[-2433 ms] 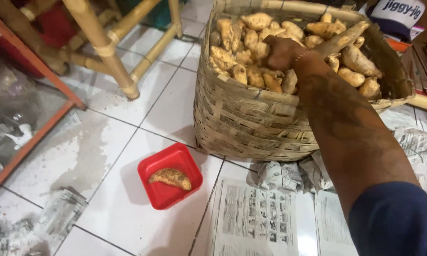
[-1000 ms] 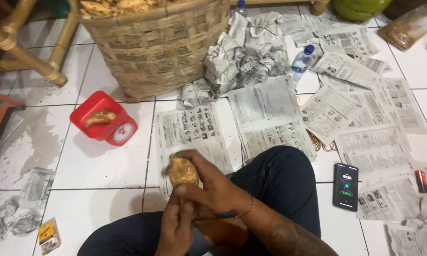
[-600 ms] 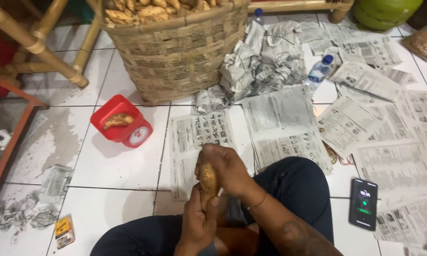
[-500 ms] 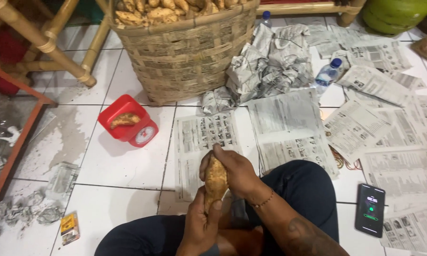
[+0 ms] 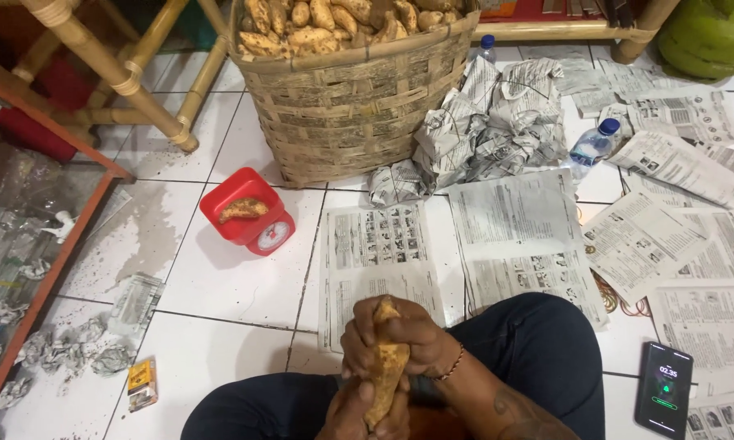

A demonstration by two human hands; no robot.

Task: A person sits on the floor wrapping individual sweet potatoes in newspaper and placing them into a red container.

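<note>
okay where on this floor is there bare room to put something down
Bare tile lies between the red scale and the newspaper sheet, running toward the hands gripping the tuber. More lies left of the scale, up to the bamboo leg. Right of the woven basket, crumpled paper, bottles and spread sheets crowd the floor.

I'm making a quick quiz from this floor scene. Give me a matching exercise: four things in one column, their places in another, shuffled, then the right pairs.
Things:
1. sweet potato
2. red scale
3. phone
4. green gas cylinder

Places:
A. top right corner
B. on the tiles, left of the woven basket
C. held in both hands, right hand above left hand
D. on the floor at lower right, screen lit

Pairs: 1-C, 2-B, 3-D, 4-A
</note>
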